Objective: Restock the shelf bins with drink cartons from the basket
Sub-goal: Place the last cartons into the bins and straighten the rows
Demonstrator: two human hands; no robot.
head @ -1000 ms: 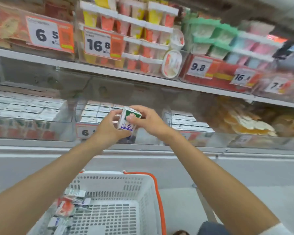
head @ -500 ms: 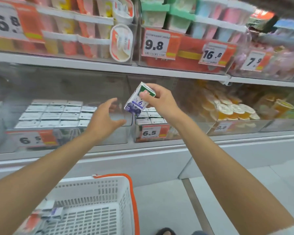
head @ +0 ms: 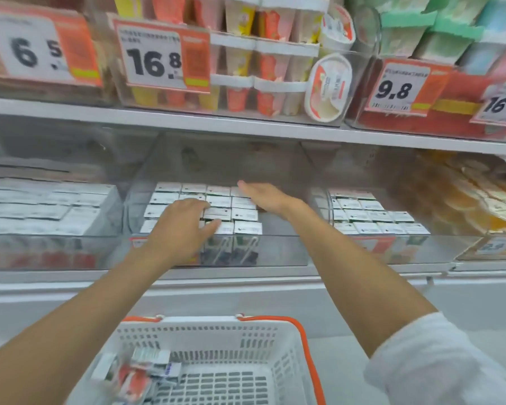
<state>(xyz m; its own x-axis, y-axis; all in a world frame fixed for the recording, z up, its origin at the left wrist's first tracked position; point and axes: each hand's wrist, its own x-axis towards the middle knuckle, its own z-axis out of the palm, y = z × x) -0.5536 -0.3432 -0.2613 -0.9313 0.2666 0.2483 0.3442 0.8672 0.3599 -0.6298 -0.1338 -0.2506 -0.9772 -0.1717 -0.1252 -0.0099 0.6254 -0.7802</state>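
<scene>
Two hands reach into the middle bin (head: 278, 249), a clear tub on the lower shelf filled with rows of upright cartons (head: 243, 213), white tops facing up. The left hand (head: 181, 229) lies on the near rows. Its fingers are bent over one carton top and its thumb sits on the near side of that top; whether it pinches that carton or only presses on it I cannot tell. The right hand (head: 265, 197) is flat with the palm down and the fingers straight and close together, pointing far and left. It lies on or just above the far right cartons of the same bin, and contact is not clear.

Similar carton rows fill a left bin (head: 50, 249) and a right bin (head: 406, 247) on either side. Farther right sit orange cups (head: 479, 200), blurred.

On the upper shelf (head: 246, 124) clear tubs hold stacked yellow, red and green cups behind price tags (head: 155, 59) reading 6.5, 16.8 and 9.8.

Near the person, below both forearms, stands a white basket (head: 205, 323) with an orange handle (head: 304, 343). More cartons (head: 129, 375) lie jumbled in its near left corner.
</scene>
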